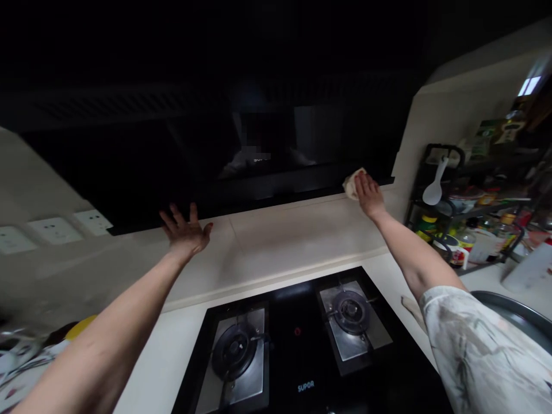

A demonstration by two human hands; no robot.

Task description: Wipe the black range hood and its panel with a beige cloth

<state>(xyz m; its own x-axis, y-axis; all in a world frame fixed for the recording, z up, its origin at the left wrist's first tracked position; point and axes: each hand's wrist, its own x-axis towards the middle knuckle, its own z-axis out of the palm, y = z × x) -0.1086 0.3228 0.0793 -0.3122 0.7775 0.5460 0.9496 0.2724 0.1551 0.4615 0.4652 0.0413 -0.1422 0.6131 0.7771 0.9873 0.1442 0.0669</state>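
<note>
My right hand (368,193) presses a pale crumpled cloth (352,180) against the lower right corner of the glossy black range hood (241,144). My left hand (185,230) rests flat with fingers spread on the cream tiled wall (280,236), just under the hood's lower left edge. It holds nothing. Both arms reach out over the black two-burner gas hob (297,345) below.
A black wire rack (470,224) with bottles, jars, a cup and a hanging white spoon (434,187) stands at the right. White wall sockets (56,230) sit at the left. A dark round pan rim (513,313) lies by my right sleeve. Yellow and patterned items lie at bottom left.
</note>
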